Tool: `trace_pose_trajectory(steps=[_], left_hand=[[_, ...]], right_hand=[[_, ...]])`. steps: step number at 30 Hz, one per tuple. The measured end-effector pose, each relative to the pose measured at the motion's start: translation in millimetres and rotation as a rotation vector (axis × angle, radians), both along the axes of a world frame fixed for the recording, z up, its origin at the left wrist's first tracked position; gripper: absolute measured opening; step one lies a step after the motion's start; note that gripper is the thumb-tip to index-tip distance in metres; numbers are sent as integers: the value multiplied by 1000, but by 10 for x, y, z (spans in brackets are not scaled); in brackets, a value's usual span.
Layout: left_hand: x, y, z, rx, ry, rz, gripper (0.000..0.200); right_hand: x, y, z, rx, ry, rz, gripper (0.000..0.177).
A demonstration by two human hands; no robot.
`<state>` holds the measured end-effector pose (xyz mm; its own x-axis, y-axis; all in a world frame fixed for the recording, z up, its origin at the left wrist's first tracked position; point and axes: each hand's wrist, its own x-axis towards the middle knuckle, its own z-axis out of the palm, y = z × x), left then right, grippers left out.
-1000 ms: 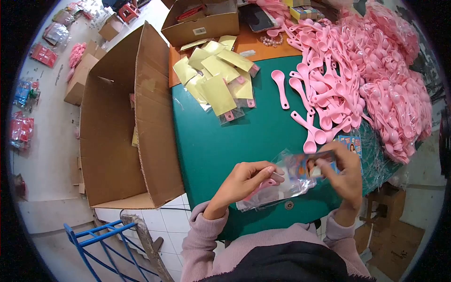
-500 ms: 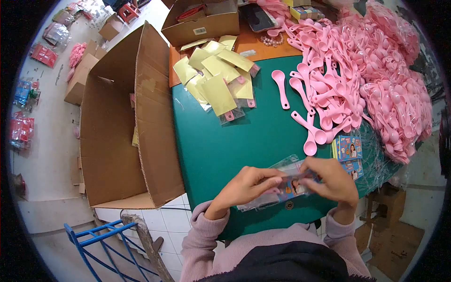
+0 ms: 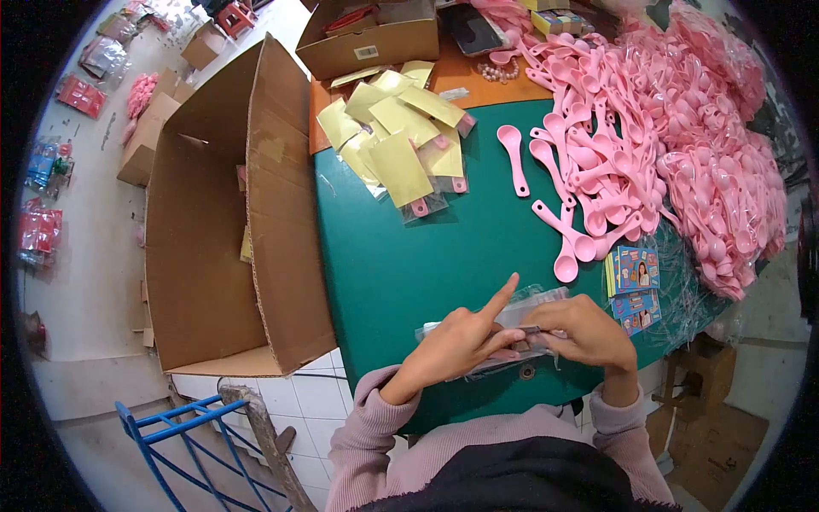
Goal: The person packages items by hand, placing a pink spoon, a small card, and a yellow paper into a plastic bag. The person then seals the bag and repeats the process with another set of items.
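Near the front edge of the green table, a clear plastic bag (image 3: 536, 344) is pinched between my hands, its contents mostly covered by fingers. My left hand (image 3: 461, 348) holds the left side with thumb and curled fingers, while its index finger points up and away. My right hand (image 3: 590, 329) is closed on the right side, fingers bent over the top. Beneath both hands lie more clear plastic bags (image 3: 546, 297). Beyond my right hand sit printed cards (image 3: 636, 269) in a small stack. Loose pink measuring spoons (image 3: 566, 260) lie farther up.
A large pile of pink spoons (image 3: 597, 162) and bulging bags of them (image 3: 725, 205) fill the right side. Yellow-backed packets (image 3: 401, 175) lie at the back left. A tall open carton (image 3: 290, 213) stands left, beside a blue metal frame (image 3: 183, 431).
The bag has turned between my hands, so the printed card face no longer shows. My left index finger has lifted and straightened. My right hand has shifted slightly down.
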<state>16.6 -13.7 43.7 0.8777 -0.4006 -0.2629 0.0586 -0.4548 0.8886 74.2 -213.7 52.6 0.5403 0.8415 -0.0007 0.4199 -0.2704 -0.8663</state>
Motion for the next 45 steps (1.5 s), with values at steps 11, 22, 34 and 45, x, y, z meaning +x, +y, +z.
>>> trace_pose_trajectory(steps=[11,22,34,45], left_hand=[[-116,404,-176,-486,215,287,60],[-239,129,-387,-312,25,518,58],[-396,81,-277,-593,374,473,52],[-479,-2,-247,-255,32,406,55]], right_hand=[[54,-90,15,55,714,-383,19],[-52,154,16,81,-183,-617,22],[-401,470,-171,-99,-261,-248,21],[-371,451,-128,-95,-195,-227,19]])
